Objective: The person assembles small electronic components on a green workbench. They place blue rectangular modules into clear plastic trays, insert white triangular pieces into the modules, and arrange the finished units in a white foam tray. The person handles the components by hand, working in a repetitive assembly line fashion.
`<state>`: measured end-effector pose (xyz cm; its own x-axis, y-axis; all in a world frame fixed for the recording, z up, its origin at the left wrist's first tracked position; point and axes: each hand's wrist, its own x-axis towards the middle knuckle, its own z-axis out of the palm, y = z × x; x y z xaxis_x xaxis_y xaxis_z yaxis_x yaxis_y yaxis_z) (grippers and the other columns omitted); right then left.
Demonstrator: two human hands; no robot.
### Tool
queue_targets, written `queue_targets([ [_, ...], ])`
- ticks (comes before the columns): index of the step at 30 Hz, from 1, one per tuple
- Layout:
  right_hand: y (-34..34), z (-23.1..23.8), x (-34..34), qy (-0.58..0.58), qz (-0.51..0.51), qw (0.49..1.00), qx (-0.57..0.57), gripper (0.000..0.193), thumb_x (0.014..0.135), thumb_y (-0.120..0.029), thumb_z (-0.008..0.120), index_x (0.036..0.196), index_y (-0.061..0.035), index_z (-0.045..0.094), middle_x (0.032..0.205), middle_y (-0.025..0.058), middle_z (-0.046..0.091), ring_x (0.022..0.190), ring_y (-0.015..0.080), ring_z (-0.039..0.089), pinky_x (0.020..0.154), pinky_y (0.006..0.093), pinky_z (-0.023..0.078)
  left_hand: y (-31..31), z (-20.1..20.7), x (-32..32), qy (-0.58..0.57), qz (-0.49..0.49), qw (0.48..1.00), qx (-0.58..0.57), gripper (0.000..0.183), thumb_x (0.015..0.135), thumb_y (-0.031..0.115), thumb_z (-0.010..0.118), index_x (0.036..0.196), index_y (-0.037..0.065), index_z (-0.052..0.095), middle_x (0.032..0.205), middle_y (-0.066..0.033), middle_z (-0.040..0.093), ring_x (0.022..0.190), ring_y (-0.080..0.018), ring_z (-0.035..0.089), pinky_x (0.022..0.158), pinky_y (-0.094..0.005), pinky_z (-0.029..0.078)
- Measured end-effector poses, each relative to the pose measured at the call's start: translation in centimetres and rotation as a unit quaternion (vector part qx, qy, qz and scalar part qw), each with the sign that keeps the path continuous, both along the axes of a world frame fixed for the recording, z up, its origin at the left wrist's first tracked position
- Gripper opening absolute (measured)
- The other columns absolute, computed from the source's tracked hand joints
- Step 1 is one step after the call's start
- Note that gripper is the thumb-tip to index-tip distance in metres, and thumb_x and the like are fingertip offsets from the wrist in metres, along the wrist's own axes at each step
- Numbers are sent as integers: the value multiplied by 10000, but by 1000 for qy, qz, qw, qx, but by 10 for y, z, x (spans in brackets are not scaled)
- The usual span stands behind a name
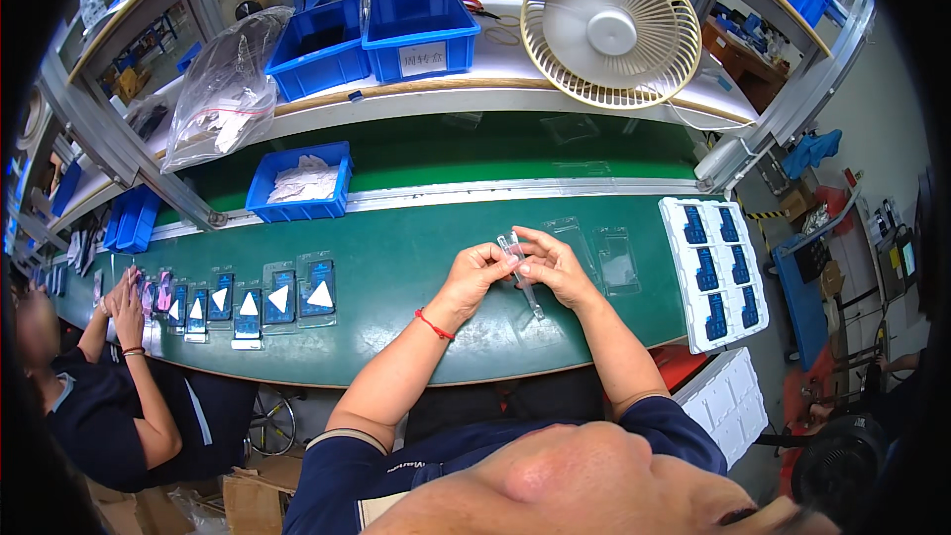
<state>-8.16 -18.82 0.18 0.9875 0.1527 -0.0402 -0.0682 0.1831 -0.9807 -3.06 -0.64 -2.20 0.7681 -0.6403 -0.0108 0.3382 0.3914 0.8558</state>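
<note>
Above the green tabletop, a clear plastic blister shell (pixel 529 295) is held up nearly edge-on between my two hands. My left hand (pixel 477 275), below a red string bracelet, pinches its upper left side. On the other side, the fingers of my right hand (pixel 551 266) are closed round its upper end. Flat on the table just right of my hands lie a clear blister shell (pixel 619 264) and another transparent one (pixel 573 236), partly behind my right hand.
A white tray (pixel 699 337) holding several dark blue devices stands at right. Leftward runs a row of clear packs with blue contents and white triangles (pixel 318 295), where a co-worker's hands (pixel 127 309) work. Behind are a blue bin (pixel 300 206) and a fan (pixel 611 32) on the shelf.
</note>
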Motion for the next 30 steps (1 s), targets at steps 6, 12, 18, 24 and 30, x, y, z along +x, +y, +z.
queue_targets([
  [6, -1, 3, 2, 6, -21, 1000, 10, 655, 827, -111, 697, 1404, -18, 401, 1268, 197, 540, 985, 204, 629, 744, 296, 549, 1, -9, 6, -6, 2, 1000, 9, 114, 897, 110, 662, 808, 63, 608, 820, -24, 641, 733, -102, 589, 692, -242, 493],
  [12, -1, 2, 0, -20, -46, 997, -66, 631, 816, -122, 693, 1383, -17, 437, 1222, 161, 574, 944, 162, 621, 714, 270, 536, 1, 0, 5, -11, 10, 999, 45, 100, 888, 133, 673, 812, 75, 640, 804, 0, 642, 712, -78, 570, 675, -219, 473],
  [18, -9, -17, 6, -23, -80, 994, -72, 650, 773, -51, 737, 1362, -9, 466, 1229, 209, 544, 861, 123, 599, 699, 246, 520, 2, -4, 10, 3, 14, 995, 96, 99, 869, 119, 679, 791, 77, 634, 795, 1, 633, 686, -79, 568, 644, -214, 470],
  [24, -2, -10, 2, -75, -111, 965, -227, 665, 719, -117, 787, 1317, -12, 518, 1221, 224, 588, 929, 177, 612, 670, 266, 543, 0, -3, 10, 59, 22, 986, 156, 111, 840, 93, 665, 768, 23, 618, 757, -42, 601, 677, -117, 585, 533, -256, 530],
  [30, 5, -1, 1, -108, -134, 936, -307, 668, 694, -168, 791, 1294, -16, 539, 1175, 196, 629, 870, 177, 643, 605, 263, 544, -3, 5, 7, 65, 39, 975, 207, 111, 810, 98, 628, 747, 13, 596, 747, -66, 589, 664, -132, 584, 468, -267, 530],
])
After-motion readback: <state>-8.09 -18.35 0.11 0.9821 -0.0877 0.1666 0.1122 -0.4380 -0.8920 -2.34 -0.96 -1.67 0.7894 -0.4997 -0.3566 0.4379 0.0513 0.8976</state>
